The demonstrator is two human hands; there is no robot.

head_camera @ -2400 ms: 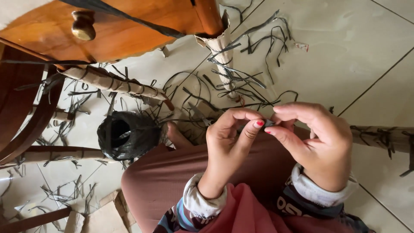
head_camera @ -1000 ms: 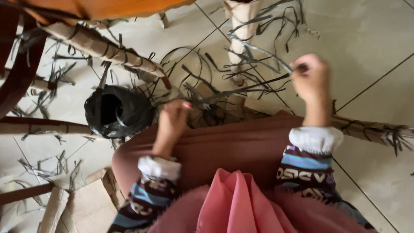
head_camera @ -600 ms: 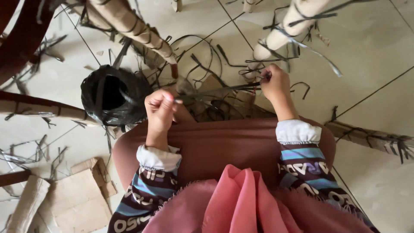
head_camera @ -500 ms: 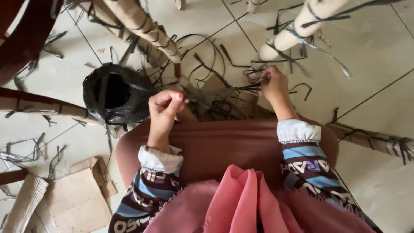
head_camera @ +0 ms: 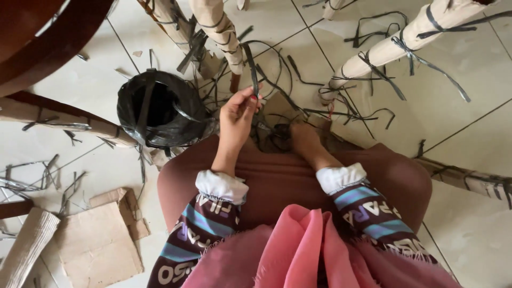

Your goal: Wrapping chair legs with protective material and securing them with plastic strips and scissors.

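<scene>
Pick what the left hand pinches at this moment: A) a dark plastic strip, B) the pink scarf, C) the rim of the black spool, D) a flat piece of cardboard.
A: the left hand pinches a dark plastic strip that runs up from its fingertips, clear of the black spool.

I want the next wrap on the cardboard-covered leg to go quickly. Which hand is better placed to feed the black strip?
Probably the left hand: its fingers already pinch a black strip held upright. The right hand is down among loose strips, its grip hidden.
</scene>
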